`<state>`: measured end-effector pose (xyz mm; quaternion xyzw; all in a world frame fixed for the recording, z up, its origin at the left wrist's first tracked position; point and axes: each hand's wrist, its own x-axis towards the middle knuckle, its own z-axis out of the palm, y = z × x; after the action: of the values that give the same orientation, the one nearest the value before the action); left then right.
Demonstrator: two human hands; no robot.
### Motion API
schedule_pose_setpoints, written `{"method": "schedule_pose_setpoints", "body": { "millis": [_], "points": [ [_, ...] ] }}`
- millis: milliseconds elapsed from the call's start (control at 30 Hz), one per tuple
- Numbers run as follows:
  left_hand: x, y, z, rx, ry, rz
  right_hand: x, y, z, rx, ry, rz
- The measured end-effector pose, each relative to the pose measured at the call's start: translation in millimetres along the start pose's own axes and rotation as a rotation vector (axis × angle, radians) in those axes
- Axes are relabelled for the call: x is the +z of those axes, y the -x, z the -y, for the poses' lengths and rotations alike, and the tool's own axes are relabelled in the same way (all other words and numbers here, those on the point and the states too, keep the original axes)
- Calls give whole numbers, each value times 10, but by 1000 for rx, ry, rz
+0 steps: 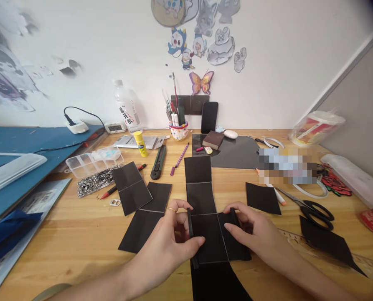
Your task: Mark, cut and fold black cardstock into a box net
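A black card cut-out (207, 236) lies on the wooden table in front of me, its square panels divided by pale scored lines. One strip runs away from me and another panel reaches toward the lower edge of view. My left hand (178, 232) pinches the left side panel, which stands upright, thumb inside and fingers outside. On the other side, my right hand (247, 225) grips the right panel, its thumb on the inner face and its fingers around a raised edge. Left of the cut-out are a creased black card piece (132, 188) and another black piece (140, 230) partly beneath it.
Scissors (314, 211), a small black square (262, 198) and a clear ruler (294, 239) lie to the right. Behind are a utility knife (158, 162), a glue stick (140, 144), a purple pen (180, 159) and a pen pot (178, 131). Metal rings (95, 182) sit left.
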<state>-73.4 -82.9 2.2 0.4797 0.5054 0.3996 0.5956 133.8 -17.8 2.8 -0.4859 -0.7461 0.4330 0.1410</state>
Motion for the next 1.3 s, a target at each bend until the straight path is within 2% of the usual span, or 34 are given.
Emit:
{"method": "schedule_pose_setpoints", "body": {
  "millis": [267,433,533,667,800,867,967,1033,1133,1300],
  "points": [
    [9,-18,9,-3,8,8,27,-21,-67,-7,-3,-24],
    [-26,-2,-4,70,-52,-14,-6,-14,-42,-7,-55,15],
    [-41,8,-41,93,-85,-43,-56,16,-17,-28,31,-44],
    [-57,0,-57,121,-122,-180,-128,40,-23,-38,65,-139],
    [-140,-29,-59,186,-242,-354,-233,32,-31,37,47,-210],
    [-203,-33,-81,163,-443,-299,-295,31,-30,59,133,-146],
    [-268,-14,-118,59,-793,-52,-349,40,-31,-10,278,51],
    [-272,5,-125,44,-908,46,-334,48,-38,-54,272,155],
    [-237,18,-109,72,-902,71,-247,54,-50,-69,167,215],
    [-178,-7,-74,72,-797,103,-99,59,-20,-84,54,193]
  ]
}}
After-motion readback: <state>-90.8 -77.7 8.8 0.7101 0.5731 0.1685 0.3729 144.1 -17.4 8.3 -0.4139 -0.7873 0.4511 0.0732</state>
